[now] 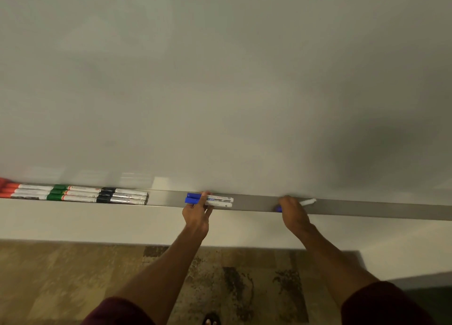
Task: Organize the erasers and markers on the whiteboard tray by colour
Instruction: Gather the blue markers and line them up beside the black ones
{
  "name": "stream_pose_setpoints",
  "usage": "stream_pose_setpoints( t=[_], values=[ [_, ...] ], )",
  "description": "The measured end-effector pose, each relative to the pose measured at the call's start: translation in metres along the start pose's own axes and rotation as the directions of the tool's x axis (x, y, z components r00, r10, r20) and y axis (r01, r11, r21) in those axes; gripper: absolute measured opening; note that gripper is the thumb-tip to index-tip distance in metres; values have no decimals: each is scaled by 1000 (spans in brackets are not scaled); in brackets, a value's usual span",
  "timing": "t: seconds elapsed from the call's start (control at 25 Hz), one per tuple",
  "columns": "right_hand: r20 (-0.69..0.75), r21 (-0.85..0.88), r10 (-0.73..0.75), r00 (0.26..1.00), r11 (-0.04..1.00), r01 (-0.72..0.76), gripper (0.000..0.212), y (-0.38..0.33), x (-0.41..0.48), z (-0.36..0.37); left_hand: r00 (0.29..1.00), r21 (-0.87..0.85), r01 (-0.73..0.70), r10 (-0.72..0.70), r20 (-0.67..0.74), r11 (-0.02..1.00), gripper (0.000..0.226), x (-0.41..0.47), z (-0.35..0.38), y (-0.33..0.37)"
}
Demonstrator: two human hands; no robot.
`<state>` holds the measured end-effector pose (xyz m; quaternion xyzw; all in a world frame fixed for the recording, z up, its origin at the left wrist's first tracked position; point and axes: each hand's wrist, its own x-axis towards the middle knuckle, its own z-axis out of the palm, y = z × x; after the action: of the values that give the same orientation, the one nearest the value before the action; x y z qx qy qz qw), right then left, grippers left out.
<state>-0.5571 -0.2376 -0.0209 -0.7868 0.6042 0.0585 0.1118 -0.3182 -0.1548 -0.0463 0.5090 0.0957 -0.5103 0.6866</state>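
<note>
A long grey whiteboard tray runs across the view under the whiteboard. At its left end lie rows of markers end to end: red-capped markers, green-capped markers, then black-capped markers. My left hand grips two blue-capped markers lying side by side at the tray's middle. Further right, my right hand is closed around another blue-capped marker; its white barrel sticks out to the right and a bit of blue cap shows at the left. No erasers are visible.
The blank whiteboard fills the upper view. Below the tray is a white wall strip, then a patterned brown floor. A foot shows at the bottom edge. Bare tray stretches to the right of my right hand.
</note>
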Motion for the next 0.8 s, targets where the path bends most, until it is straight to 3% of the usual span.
stream_pose_setpoints(
  t=[0.16,0.48,0.8],
  values=[
    [6,-10,-65,998,998,65,18,-2,6,1,1000,17,-3,3,21,1000,7,-2,2,-3],
    [-8,-70,-86,996,994,85,23,-4,10,7,999,48,-29,28,24,998,22,-3,-8,2],
    [-112,325,-258,960,903,281,24,-73,14,6,997,141,-15,3,83,990,17,-7,-8,1]
  ],
)
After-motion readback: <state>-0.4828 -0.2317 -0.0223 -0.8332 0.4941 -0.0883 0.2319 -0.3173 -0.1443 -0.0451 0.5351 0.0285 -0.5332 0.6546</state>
